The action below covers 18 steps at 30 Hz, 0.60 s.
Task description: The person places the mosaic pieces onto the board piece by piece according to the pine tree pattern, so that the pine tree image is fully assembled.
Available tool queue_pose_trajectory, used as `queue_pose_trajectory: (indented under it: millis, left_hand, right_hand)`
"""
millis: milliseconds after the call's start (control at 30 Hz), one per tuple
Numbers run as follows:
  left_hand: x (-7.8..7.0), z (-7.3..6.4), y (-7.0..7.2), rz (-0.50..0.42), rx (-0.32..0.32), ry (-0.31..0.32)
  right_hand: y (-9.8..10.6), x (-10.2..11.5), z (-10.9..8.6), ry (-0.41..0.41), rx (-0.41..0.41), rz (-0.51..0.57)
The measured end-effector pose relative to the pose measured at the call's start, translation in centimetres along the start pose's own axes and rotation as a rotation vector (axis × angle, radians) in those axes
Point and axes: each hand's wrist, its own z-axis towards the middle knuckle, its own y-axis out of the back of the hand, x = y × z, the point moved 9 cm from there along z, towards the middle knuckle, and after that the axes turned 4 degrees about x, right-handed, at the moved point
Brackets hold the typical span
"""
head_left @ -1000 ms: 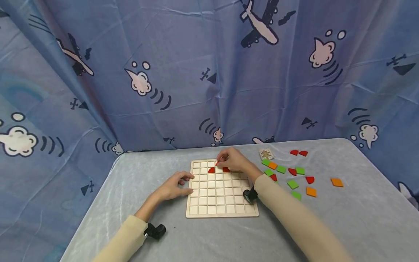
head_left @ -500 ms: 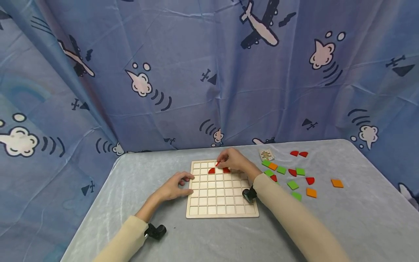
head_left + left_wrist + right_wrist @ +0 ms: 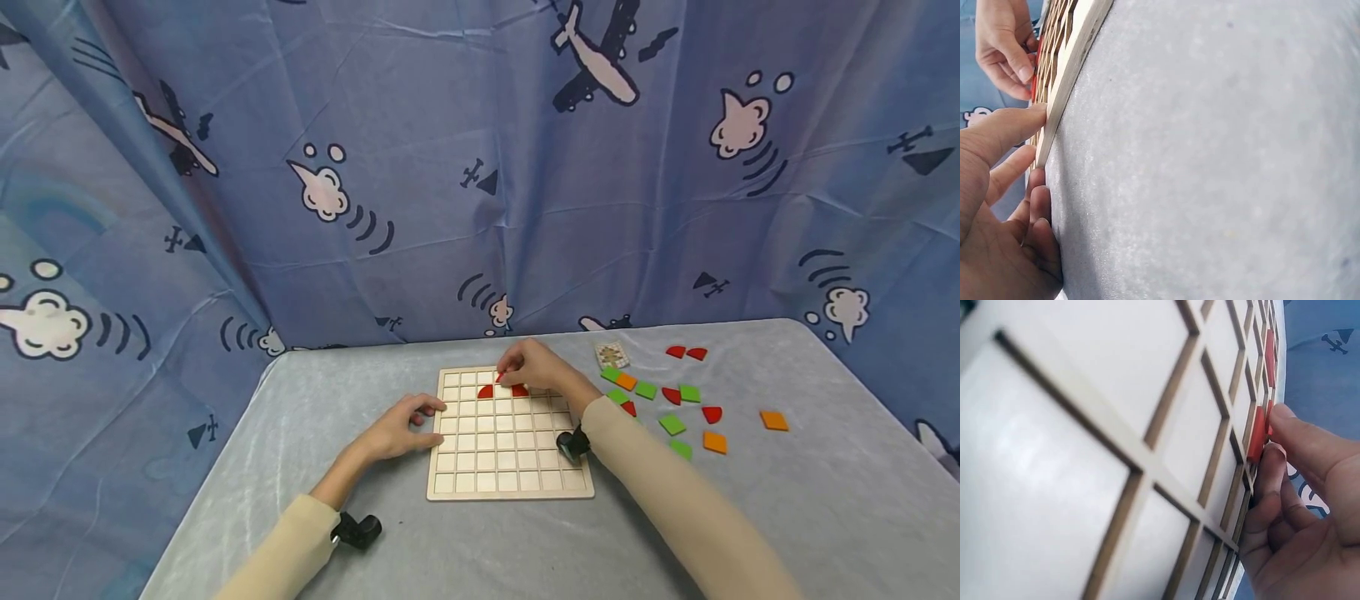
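Note:
A pale wooden grid board (image 3: 495,458) lies on the table in the head view. At its left edge my left hand (image 3: 393,429) touches the rim with thumb and forefinger apart, the other fingers loosely bent. Over the board's far rows, my right hand (image 3: 538,367) pinches a small red piece (image 3: 500,377) between thumb and fingers; its shape is mostly hidden. Two red quarter-round pieces sit in cells nearby, a left one (image 3: 485,391) and a right one (image 3: 520,390) partly under the hand. In the right wrist view, my thumb and fingertips are close beside a red piece (image 3: 1256,434).
Right of the board lie several loose tiles: green squares (image 3: 672,424), orange squares (image 3: 715,442) and red quarter-rounds (image 3: 712,414). A small patterned card (image 3: 611,355) lies behind them. A blue printed curtain (image 3: 420,167) hangs behind the grey-covered table (image 3: 360,367).

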Motion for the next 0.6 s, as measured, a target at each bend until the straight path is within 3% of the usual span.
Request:
queue_pose_trajectory:
  millis: [267,400,600]
  left_hand:
    - [0.0,0.1,-0.1,-0.007,0.005,-0.001]
    - [0.0,0.1,-0.1,-0.011,0.002,0.004]
    - [0.1,0.0,-0.1,0.001,0.001,0.009]
  right_hand:
    - [1.5,-0.2,-0.8,0.034,-0.025,0.000]
    - [3.1,-0.2,-1.9,0.068,-0.044,0.006]
    - [5.7,-1.2,-4.2,0.050,-0.086,0.012]
